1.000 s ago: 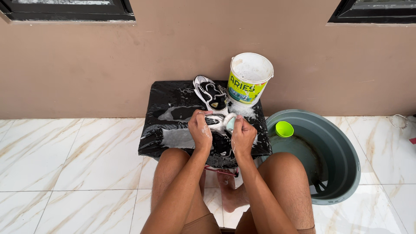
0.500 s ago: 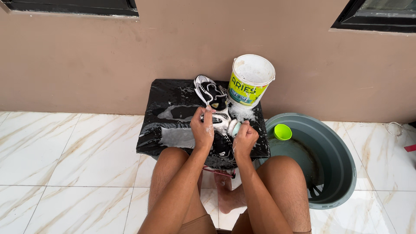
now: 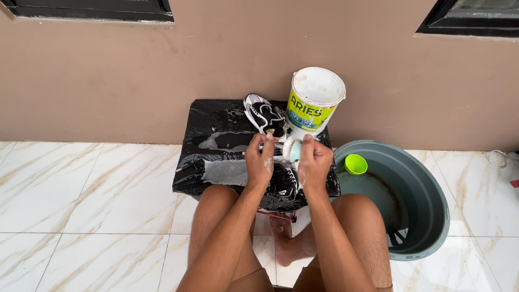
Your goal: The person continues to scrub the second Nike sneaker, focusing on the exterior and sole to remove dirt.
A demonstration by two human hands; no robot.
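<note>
A black and white shoe (image 3: 283, 181) lies on a wet black sheet (image 3: 216, 146) spread over a low stand. My left hand (image 3: 259, 160) grips the shoe's upper part, soapy with foam. My right hand (image 3: 314, 160) is closed on a pale green brush (image 3: 292, 148) whose bristles press against the shoe. A second black and white shoe (image 3: 264, 115) rests sole-side partly up at the sheet's far edge, just beyond my hands.
A white plastic bucket (image 3: 315, 100) with a coloured label stands at the sheet's far right corner against the brown wall. A large grey basin (image 3: 427, 189) holding a lime green scoop (image 3: 356, 164) sits on the marble tiles to my right. My knees flank the stand.
Both hands have stayed on the shoe; the brush hand has shifted slightly along it in a scrubbing motion. The view has tilted down a little.
</note>
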